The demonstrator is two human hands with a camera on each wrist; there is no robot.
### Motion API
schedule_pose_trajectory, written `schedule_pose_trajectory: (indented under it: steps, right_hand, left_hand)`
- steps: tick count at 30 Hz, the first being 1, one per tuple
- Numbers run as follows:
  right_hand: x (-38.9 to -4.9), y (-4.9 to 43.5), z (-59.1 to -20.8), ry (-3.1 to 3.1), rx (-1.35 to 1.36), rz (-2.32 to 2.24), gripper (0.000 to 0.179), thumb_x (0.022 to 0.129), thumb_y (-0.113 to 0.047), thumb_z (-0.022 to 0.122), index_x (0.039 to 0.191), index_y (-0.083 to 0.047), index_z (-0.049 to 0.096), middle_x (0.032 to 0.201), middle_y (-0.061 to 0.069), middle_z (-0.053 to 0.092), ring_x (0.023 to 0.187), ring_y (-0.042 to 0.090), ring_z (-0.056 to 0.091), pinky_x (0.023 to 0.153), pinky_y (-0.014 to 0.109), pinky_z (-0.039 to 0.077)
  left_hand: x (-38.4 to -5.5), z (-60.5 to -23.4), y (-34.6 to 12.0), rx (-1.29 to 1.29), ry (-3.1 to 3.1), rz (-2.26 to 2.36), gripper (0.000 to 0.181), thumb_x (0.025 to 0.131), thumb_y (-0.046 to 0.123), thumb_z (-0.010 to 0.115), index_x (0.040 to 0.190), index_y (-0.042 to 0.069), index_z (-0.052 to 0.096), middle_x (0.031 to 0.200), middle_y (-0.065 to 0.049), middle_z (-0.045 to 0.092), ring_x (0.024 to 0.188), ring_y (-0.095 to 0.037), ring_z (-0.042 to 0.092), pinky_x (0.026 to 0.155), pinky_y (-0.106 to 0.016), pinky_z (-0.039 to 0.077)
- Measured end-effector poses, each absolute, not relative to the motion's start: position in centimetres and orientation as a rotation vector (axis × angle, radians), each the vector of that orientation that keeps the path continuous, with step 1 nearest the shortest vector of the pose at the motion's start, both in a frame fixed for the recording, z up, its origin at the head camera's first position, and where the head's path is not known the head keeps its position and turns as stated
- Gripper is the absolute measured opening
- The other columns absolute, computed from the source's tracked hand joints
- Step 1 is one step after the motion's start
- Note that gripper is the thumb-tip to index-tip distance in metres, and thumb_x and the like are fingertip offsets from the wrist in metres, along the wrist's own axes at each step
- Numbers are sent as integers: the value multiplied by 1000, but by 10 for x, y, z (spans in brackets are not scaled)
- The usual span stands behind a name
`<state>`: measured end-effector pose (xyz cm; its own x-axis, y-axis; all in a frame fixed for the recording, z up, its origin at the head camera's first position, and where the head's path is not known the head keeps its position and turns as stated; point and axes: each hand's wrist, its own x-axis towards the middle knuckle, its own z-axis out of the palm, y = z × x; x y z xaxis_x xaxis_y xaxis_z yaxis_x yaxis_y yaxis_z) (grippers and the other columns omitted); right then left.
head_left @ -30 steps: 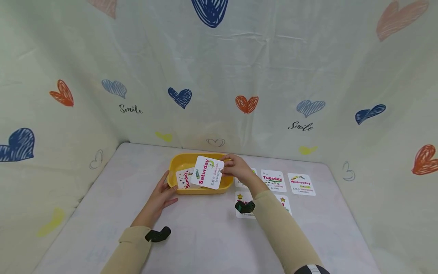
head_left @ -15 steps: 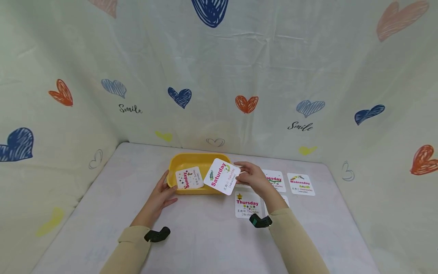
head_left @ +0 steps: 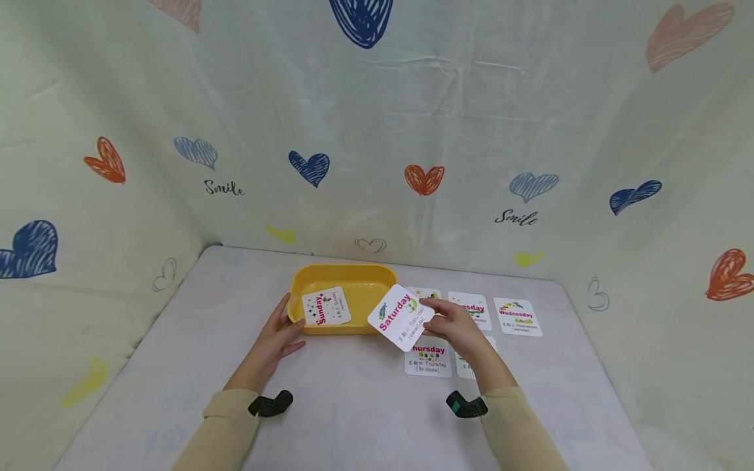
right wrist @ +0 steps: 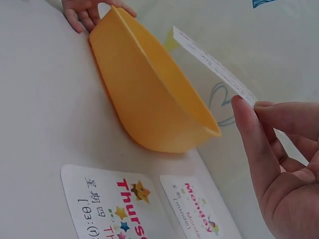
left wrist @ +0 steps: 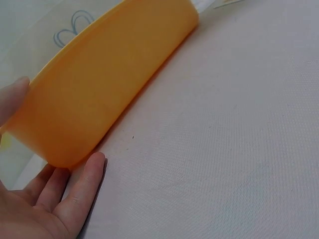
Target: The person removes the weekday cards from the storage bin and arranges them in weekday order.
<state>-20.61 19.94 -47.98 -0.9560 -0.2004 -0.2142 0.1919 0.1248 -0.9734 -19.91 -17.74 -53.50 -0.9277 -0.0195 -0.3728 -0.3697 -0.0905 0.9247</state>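
Observation:
My right hand [head_left: 456,327] pinches the white Saturday card [head_left: 400,317] at its right edge, between thumb and fingers. The card is tilted in the air over the front right corner of a yellow plastic tray [head_left: 371,275]. In the right wrist view the same card [right wrist: 212,62] appears nearly edge-on, above the table. My left hand [head_left: 275,340] holds the tray's left end, thumb at the rim and fingers at the bottom corner, as the left wrist view shows. A Sunday card [head_left: 326,306] lies inside the tray, in its left part.
Right of the tray, cards lie in two rows: Monday [right wrist: 192,204], Tuesday [head_left: 474,307] and Wednesday [head_left: 518,317] behind, Thursday [head_left: 428,360] and a partly covered card [head_left: 465,367] in front. A heart-printed curtain [head_left: 365,118] hangs behind the pale table [head_left: 353,405].
My right hand has carried the Saturday card from over the tray to the right and toward me, uncovering the Sunday card. My left hand and the tray have stayed put.

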Motion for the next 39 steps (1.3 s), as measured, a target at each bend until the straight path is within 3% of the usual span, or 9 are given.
schedule_pose_trajectory:
  steps: [21, 39]
  right_hand:
    - [-151, 252, -506, 2179, 294, -2113, 53, 93, 8, 56, 144, -2, 44, 137, 20, 43, 98, 14, 65, 86, 28, 55]
    - [-116, 301, -526, 2244, 749, -2205, 57, 92, 9, 53, 146, -5, 42, 121, 11, 45, 95, 12, 61, 86, 26, 54]
  left_hand:
    - [-201, -537, -178, -436, 1934, 2113, 81, 96, 18, 63, 155, 44, 15, 151, -17, 30, 129, -35, 43, 91, -42, 53]
    - [-201, -535, -179, -421, 1932, 2101, 80, 96, 21, 63, 154, 45, 14, 152, -17, 28, 129, -34, 44, 93, -40, 52]
